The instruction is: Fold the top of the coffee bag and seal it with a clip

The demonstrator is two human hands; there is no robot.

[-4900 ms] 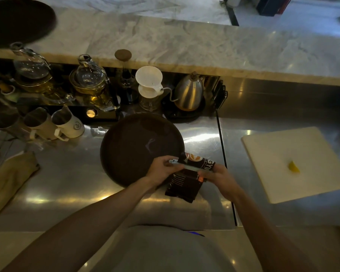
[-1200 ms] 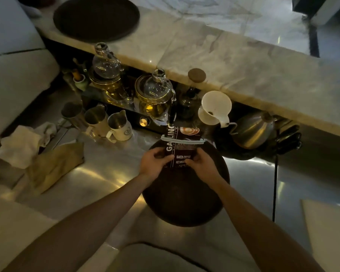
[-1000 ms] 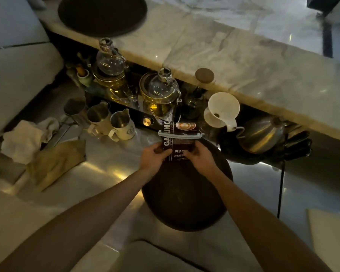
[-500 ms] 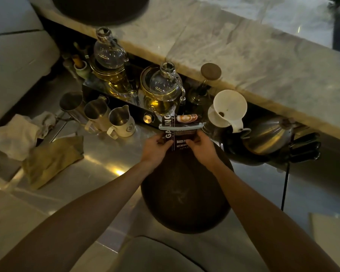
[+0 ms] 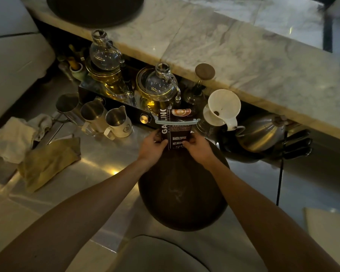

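The dark coffee bag (image 5: pixel 178 132) stands upright at the far edge of the round dark tray (image 5: pixel 183 193). A long pale clip (image 5: pixel 177 121) runs across the bag just below its folded top. My left hand (image 5: pixel 153 147) grips the bag's lower left side. My right hand (image 5: pixel 198 147) grips its lower right side. The bag's bottom is hidden behind my fingers.
Behind the bag are glass pots on a heater (image 5: pixel 159 89), a white dripper (image 5: pixel 223 107) and a metal kettle (image 5: pixel 261 132). Three metal pitchers (image 5: pixel 116 122) and cloths (image 5: pixel 47 161) lie to the left. A raised marble counter (image 5: pixel 243 55) runs behind. A cutting board (image 5: pixel 330 228) sits right.
The bag was lying tilted between my hands with the clip being set; now it stands upright at the tray's far edge. Over the last second my hands and the bag barely shifted.
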